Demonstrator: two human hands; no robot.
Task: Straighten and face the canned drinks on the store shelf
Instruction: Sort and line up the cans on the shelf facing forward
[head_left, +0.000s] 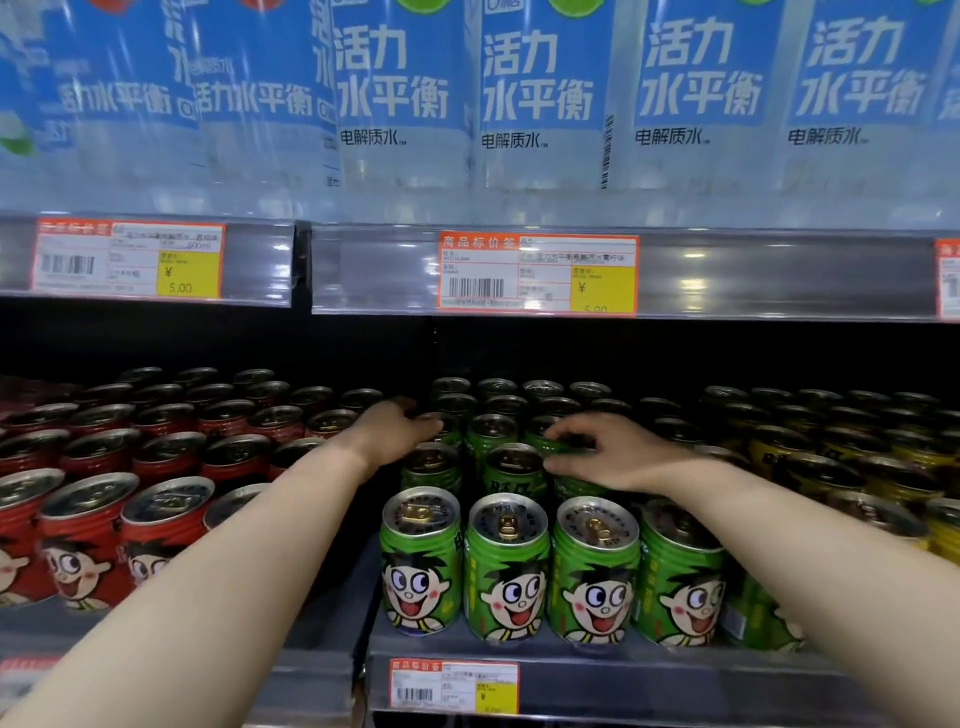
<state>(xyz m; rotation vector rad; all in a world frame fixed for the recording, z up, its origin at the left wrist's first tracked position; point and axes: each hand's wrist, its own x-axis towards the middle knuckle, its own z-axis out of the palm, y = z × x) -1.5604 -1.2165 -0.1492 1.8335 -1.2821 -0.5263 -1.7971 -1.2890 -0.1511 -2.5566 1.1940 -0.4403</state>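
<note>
The right hand (610, 454) pinches a green can (566, 448) just behind the front row. Its fingers curl over the rim and its thumb presses the side wall. The hand covers most of the can, so its facing cannot be told. At 9 o'clock from it, the left hand (397, 434) reaches in against the left edge of the green cans (509, 566). Whether it grips one cannot be told.

The cans stand upright, long axis vertical, pull-tab lids up. At 6 o'clock from the hands, the four front cans turn a wide-eyed, open-mouthed cartoon face outward.

Red cans (78, 535) with the same face fill the shelf at 9 o'clock, and yellow cans (909, 467) sit at 3 o'clock. At 12 o'clock the upper shelf holds blue-labelled bottles (540, 88) reading "活力水平衡" and "电解质水". Below them are price tags (537, 273) headed "商品标价签". The left tag shows "5.00" and "600ml".
</note>
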